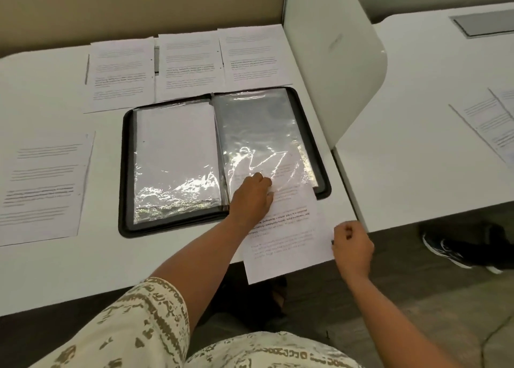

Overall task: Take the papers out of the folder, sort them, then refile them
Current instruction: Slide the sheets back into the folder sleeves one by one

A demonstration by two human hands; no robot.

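The upper end of the printed sheet (pixel 289 228) is hidden inside the clear sleeve (pixel 264 139) on the right page of the open folder (pixel 125 173), where glare makes its text hard to read. The lower corner hangs over the near edge of the desk (pixel 55 270).

The sheet's long axis runs from the right hand (pixel 352 245) up and away toward the folder, leaning a little to the left. It is white with grey lines and one bold paragraph.

The left hand (pixel 254 193) rests with curled fingers on the sleeve's lower edge, over the sheet; whether it pinches the plastic I cannot tell. The right hand grips the sheet's right edge, near its lower end.

Beyond the left hand, three papers (pixel 189 64) lie in a row behind the folder.
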